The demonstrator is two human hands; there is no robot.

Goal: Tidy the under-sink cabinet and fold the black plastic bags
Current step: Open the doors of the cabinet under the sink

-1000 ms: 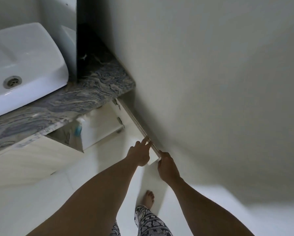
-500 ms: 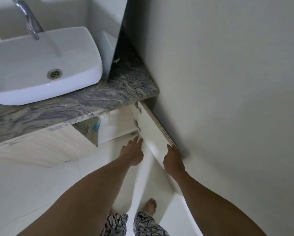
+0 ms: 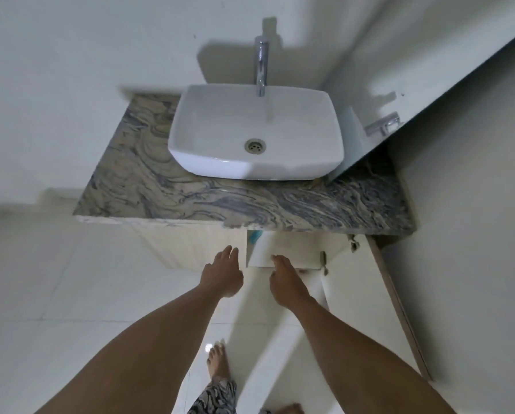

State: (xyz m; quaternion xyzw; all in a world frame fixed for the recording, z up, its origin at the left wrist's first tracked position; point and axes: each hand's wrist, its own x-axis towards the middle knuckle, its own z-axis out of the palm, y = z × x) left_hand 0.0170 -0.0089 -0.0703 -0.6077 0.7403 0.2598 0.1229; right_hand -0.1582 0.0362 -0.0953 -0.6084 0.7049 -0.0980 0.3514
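The under-sink cabinet [image 3: 295,249] sits below a marbled countertop [image 3: 250,204]. Its right door [image 3: 369,309] stands swung wide open against the right wall. Its left door [image 3: 190,246] is closed. A small teal item [image 3: 255,235] shows just inside the opening; the rest of the inside is hidden by the countertop. My left hand [image 3: 221,274] reaches forward with straight fingers in front of the closed left door, holding nothing. My right hand [image 3: 286,279] reaches toward the open compartment's lower edge, fingers extended, also holding nothing. No black plastic bags are visible.
A white basin [image 3: 256,162] with a chrome tap [image 3: 261,67] sits on the countertop. A mirror [image 3: 429,70] lines the right wall. My bare feet [image 3: 218,363] stand on a glossy white tiled floor [image 3: 71,294].
Both hands have left the open door's edge and moved left in front of the cabinet opening. The view has swung left, so the sink and cabinet are now centred.
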